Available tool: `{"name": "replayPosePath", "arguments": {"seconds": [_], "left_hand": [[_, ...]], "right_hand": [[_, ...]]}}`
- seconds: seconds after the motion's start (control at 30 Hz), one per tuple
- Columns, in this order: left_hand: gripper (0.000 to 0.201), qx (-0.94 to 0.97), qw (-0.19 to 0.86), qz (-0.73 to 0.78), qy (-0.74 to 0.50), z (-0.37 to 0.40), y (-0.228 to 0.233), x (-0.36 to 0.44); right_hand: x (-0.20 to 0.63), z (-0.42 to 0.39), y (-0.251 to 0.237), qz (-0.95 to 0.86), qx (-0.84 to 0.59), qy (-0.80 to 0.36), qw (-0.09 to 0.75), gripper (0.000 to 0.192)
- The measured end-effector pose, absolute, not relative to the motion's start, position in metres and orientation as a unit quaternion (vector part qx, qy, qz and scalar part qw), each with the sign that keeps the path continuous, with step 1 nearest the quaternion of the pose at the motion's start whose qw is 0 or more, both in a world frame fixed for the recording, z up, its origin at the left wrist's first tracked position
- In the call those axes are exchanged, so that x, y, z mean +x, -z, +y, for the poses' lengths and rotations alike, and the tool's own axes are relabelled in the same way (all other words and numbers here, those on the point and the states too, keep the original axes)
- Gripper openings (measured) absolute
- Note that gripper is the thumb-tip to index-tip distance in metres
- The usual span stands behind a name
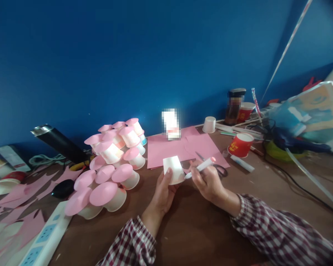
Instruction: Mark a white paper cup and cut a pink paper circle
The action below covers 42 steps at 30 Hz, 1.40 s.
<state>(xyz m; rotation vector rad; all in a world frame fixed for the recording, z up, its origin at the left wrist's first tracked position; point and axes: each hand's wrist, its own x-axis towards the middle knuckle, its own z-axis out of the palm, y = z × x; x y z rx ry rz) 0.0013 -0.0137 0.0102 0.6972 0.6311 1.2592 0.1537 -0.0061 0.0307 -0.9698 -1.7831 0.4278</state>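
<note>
My left hand holds a white paper cup upside down just above the brown table. My right hand grips a white marker with a pink end, its tip touching the cup's side. Both sleeves are red-and-white plaid. Just behind the hands lie pink paper sheets and a pair of scissors.
A heap of white cups with pink round tops lies at the left, with pink scraps, a black mouse and a power strip. Red cups, a white cup, a glue stick, a jar and cables crowd the right.
</note>
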Motion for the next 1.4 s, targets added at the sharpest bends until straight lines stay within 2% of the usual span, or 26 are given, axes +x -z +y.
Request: {"name": "replayPosePath", "arguments": {"seconds": [0.6,1.4], "left_hand": [[0.029,0.329,0.687,0.306,-0.571,-0.0135,-0.0072,0.0019],[0.033,0.344,0.696,0.304,-0.552,-0.0160,-0.0101,0.0031]], "right_hand": [[0.1532,-0.0098,-0.0325,-0.757,-0.405,-0.163,0.486,0.019],[0.1548,-0.0089,-0.0283,-0.737,-0.417,-0.155,0.510,0.015]]}}
